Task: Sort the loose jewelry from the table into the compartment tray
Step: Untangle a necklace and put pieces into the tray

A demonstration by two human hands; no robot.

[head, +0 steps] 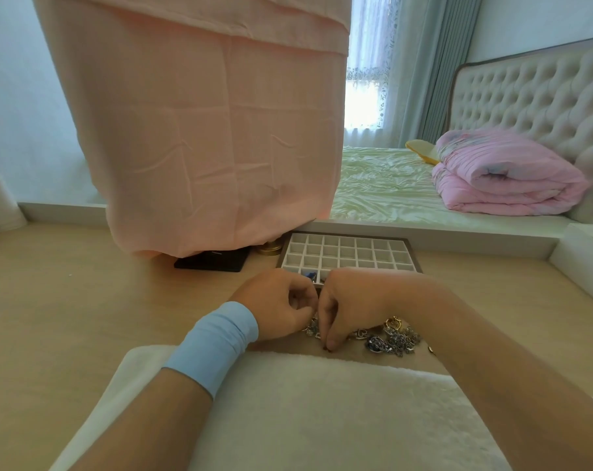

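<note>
A pile of loose jewelry [392, 339], silver chains and gold pieces, lies on the wooden table just in front of a white fluffy mat. Behind it sits the compartment tray [348, 253], white with a dark frame; a small blue piece [309, 275] rests in one near compartment. My left hand [278, 302], with a light blue wristband, and my right hand [346, 300] meet over the left end of the pile. Both have fingers curled and pinch a silver piece [314, 326] between them. The tray's near row is partly hidden by my hands.
A pink cloth [200, 130] hangs over something at the table's back, above a black flat box [212, 261] and a gold lid [269, 249]. A small gold item [431, 349] lies right of the pile. A bed with a folded pink quilt [506, 175] stands beyond the table.
</note>
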